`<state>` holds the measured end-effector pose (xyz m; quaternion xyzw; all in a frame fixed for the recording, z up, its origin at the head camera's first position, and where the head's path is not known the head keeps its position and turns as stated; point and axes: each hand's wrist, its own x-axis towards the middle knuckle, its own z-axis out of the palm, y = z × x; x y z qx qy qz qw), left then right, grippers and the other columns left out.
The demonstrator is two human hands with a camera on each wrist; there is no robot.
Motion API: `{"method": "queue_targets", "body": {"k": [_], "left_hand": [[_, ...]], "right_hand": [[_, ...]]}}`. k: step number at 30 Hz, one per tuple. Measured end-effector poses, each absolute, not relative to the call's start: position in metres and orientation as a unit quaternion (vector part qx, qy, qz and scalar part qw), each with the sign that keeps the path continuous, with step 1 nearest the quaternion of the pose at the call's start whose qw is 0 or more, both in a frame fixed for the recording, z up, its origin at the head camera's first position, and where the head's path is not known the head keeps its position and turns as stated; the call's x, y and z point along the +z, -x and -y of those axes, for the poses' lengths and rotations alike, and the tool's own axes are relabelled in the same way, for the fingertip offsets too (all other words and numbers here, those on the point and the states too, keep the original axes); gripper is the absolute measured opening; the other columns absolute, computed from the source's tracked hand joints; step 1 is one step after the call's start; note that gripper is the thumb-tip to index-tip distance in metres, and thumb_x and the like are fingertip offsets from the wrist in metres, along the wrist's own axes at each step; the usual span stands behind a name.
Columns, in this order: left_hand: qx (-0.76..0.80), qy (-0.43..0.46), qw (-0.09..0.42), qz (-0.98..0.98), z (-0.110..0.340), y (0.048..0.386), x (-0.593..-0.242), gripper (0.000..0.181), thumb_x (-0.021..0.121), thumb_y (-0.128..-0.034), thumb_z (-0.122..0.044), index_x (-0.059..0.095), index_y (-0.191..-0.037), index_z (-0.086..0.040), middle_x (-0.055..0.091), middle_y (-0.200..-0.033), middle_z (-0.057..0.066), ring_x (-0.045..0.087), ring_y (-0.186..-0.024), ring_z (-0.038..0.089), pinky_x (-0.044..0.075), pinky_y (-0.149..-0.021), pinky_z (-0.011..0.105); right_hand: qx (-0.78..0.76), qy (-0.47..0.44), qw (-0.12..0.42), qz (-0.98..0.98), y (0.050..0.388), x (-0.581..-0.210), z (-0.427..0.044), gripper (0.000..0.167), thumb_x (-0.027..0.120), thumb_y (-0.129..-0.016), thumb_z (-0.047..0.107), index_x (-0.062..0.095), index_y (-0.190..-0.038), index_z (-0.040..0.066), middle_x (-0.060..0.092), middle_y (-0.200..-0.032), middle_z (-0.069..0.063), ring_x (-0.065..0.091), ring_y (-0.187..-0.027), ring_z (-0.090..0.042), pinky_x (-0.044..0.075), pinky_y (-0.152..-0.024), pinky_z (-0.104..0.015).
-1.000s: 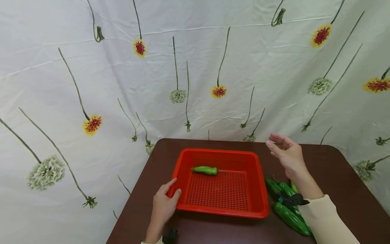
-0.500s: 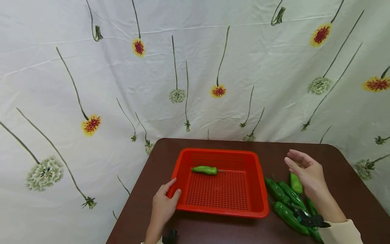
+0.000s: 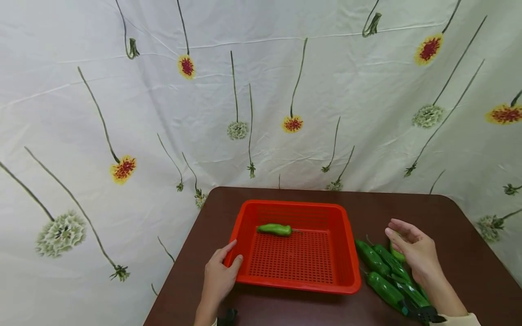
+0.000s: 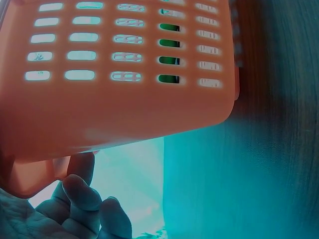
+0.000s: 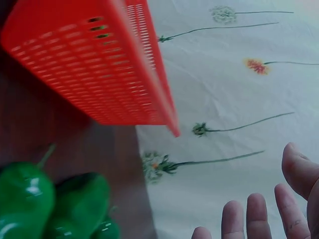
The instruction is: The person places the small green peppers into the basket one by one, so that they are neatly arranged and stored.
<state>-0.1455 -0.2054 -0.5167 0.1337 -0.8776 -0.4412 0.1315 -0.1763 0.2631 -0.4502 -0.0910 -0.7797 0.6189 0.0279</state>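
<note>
In the head view my left hand [image 3: 220,274] grips the left rim of the red basket [image 3: 297,285], thumb over the edge; the left wrist view has its fingers [image 4: 82,191] bent beneath the rim, outside the basket wall [image 4: 114,109]. One light green pepper [image 3: 275,229] lies inside, near the back. My right hand [image 3: 422,258] hovers over the right side of the table, holding nothing, fingers spread loosely in the right wrist view. Below and left of it are several dark green peppers [image 3: 385,290]; a lighter one [image 3: 397,253] is partly hidden behind the hand.
The brown table [image 3: 293,308] has rounded back corners. Behind it hangs a white cloth [image 3: 265,90] with printed flowers. The basket's right wall stands close beside the pepper pile.
My right hand has moved right and down from beside the basket's back right corner to above the peppers. The left hand and the basket have stayed put.
</note>
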Motion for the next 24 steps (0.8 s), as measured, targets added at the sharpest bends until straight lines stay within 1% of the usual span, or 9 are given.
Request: {"method": "queue_targets", "body": {"k": [3,10,14,19,22,24], "left_hand": [[-0.443,-0.135,0.129,0.877,0.204,0.145,-0.517,0.046,0.075,-0.0894,-0.026,0.066,-0.135,-0.028,0.068,-0.119,0.0,0.065,-0.104,0.019,0.055,-0.084,0.037],[-0.443,-0.123,0.151,0.875,0.204,0.146,-0.518,0.045,0.075,-0.0891,-0.023,0.067,-0.134,-0.026,0.069,-0.118,0.001,0.066,-0.105,0.021,0.055,-0.084,0.041],[-0.443,-0.126,0.15,0.875,0.204,0.146,-0.519,0.045,0.076,-0.0884,-0.025,0.067,-0.133,-0.028,0.069,-0.117,-0.002,0.066,-0.109,0.02,0.054,-0.089,0.043],[-0.442,-0.123,0.149,0.876,0.205,0.146,-0.52,0.046,0.076,-0.0888,-0.025,0.067,-0.134,-0.028,0.069,-0.118,-0.002,0.065,-0.11,0.02,0.053,-0.09,0.044],[-0.442,-0.121,0.147,0.877,0.206,0.146,-0.52,0.046,0.075,-0.0891,-0.026,0.066,-0.134,-0.027,0.069,-0.118,-0.001,0.065,-0.109,0.02,0.054,-0.088,0.042],[-0.441,-0.122,0.144,0.877,0.206,0.146,-0.52,0.045,0.075,-0.0893,-0.027,0.067,-0.134,-0.027,0.068,-0.118,-0.002,0.066,-0.109,0.02,0.054,-0.088,0.041]], "right_hand": [[0.612,0.106,0.009,0.784,0.17,-0.46,-0.267,0.053,0.071,-0.091,0.045,0.058,-0.138,0.025,0.06,-0.101,0.038,0.061,-0.091,0.014,0.056,-0.076,-0.019],[0.601,0.153,-0.042,0.783,0.157,-0.482,-0.274,0.065,0.072,-0.087,0.052,0.054,-0.142,0.024,0.058,-0.099,0.04,0.059,-0.09,0.017,0.056,-0.08,-0.021],[0.587,0.173,-0.065,0.788,0.15,-0.491,-0.278,0.076,0.072,-0.086,0.055,0.048,-0.149,0.018,0.058,-0.096,0.04,0.059,-0.089,0.017,0.056,-0.08,-0.022],[0.578,0.199,-0.082,0.787,0.142,-0.503,-0.283,0.083,0.073,-0.087,0.053,0.043,-0.152,0.012,0.055,-0.096,0.04,0.058,-0.086,0.018,0.057,-0.082,-0.024],[0.575,0.199,-0.082,0.789,0.137,-0.511,-0.285,0.083,0.074,-0.086,0.053,0.044,-0.151,0.009,0.055,-0.096,0.04,0.058,-0.086,0.019,0.056,-0.081,-0.022],[0.561,0.197,-0.086,0.799,0.134,-0.515,-0.287,0.085,0.074,-0.085,0.056,0.046,-0.15,0.01,0.058,-0.1,0.038,0.057,-0.086,0.02,0.056,-0.081,-0.022]]}}
